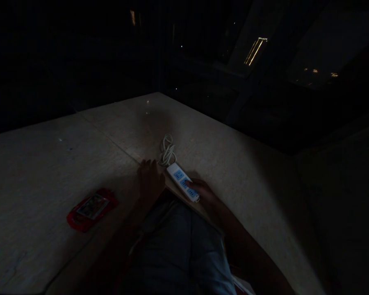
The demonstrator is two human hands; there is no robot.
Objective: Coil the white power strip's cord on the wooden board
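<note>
Holding oblong plastic power strip (180,179)

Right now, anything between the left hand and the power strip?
Nothing visible between the left hand and power strip, just tabletop. The coiled cord lies by the strip's far end; the right hand holds the near end.

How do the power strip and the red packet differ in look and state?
The power strip is white with blue sockets; the red packet bears a printed label. The power strip has a looped cord; the red packet shows none. The right hand holds the power strip; no hand touches the red packet. Both are longer than wide.
</note>
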